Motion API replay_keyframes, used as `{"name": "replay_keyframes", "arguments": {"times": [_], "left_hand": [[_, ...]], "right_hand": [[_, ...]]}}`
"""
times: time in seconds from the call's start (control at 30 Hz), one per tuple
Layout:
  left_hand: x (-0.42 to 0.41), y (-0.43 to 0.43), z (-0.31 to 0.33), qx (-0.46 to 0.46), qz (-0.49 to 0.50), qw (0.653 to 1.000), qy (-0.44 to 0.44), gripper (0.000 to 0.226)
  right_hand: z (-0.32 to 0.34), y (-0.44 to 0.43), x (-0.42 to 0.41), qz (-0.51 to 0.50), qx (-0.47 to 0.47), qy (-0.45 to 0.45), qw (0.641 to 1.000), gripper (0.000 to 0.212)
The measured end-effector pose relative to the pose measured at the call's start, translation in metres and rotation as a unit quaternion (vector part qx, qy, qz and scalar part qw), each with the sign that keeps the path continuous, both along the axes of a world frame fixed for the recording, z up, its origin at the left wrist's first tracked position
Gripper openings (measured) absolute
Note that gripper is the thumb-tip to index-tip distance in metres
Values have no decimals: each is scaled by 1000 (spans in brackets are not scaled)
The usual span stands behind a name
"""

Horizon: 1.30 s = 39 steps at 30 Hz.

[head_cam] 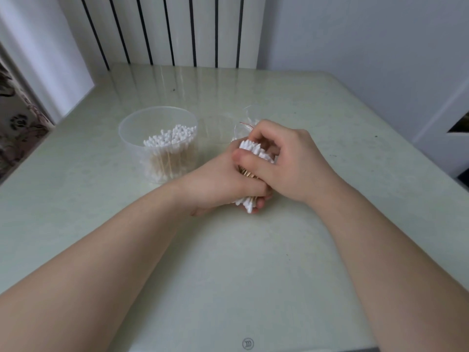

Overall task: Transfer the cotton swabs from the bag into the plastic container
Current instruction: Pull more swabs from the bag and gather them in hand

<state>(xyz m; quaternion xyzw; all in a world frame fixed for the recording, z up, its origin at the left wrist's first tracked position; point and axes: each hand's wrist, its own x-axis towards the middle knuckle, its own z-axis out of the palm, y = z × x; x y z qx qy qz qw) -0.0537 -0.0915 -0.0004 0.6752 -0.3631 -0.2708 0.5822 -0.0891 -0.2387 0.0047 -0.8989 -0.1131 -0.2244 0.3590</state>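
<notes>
A clear round plastic container (132, 128) stands on the table, left of centre, partly filled with upright wooden-stemmed cotton swabs (170, 138). To its right, both hands wrap one thick bundle of cotton swabs (252, 148). My left hand (218, 185) grips the bundle from the left and below. My right hand (286, 158) closes over it from the right and above. White tips stick out at the top and bottom of the grip. A crumpled clear plastic bag (243, 123) lies just behind my hands, mostly hidden.
A clear round lid (215, 129) lies flat between the container and the bag. The pale green table (253, 262) reaches a white radiator at the back. A patterned curtain hangs at the left edge.
</notes>
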Motion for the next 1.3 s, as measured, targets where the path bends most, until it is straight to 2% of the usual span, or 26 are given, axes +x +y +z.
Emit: {"name": "replay_keyframes", "arguments": {"times": [0.1,0.23,0.3,0.4,0.47,0.53,0.63,0.73,0.8,0.9,1.0,1.1,1.2,1.3], "left_hand": [[0,-1,0,10,3,1000,-11,24],[1,-2,-1,42,19,999,-17,22],[1,-3,-3,63,33,997,-23,34],[4,-3,-6,88,42,995,-27,64],[3,-3,-7,100,51,993,-28,72],[1,-4,-7,101,59,993,-29,71],[1,-5,-7,87,54,994,-31,57],[1,-4,-5,84,49,995,-18,68],[-1,-3,-3,62,33,997,20,73],[-3,2,1,11,29,994,103,58],[3,3,2,-64,122,970,202,45],[5,-4,1,-151,239,940,192,42],[-3,-13,-1,-196,270,928,168,41],[-7,-18,-9,-183,349,913,103,42]], "right_hand": [[0,0,-2,5,-10,41,999,34],[1,3,-3,25,15,99,995,53],[2,2,-2,21,11,104,994,46],[3,0,0,16,-4,98,995,25],[3,0,1,17,-20,99,995,21],[3,0,1,24,-21,96,995,23],[2,0,-2,39,1,92,995,30],[3,0,-3,38,-8,73,997,36],[4,-1,-3,32,-3,68,997,32],[4,-6,1,-5,19,50,999,31],[1,-13,9,-110,72,1,991,35],[0,-12,13,-208,117,-22,971,35],[-3,3,14,-223,135,-18,965,34],[-9,22,12,-168,156,-1,973,34]]}}
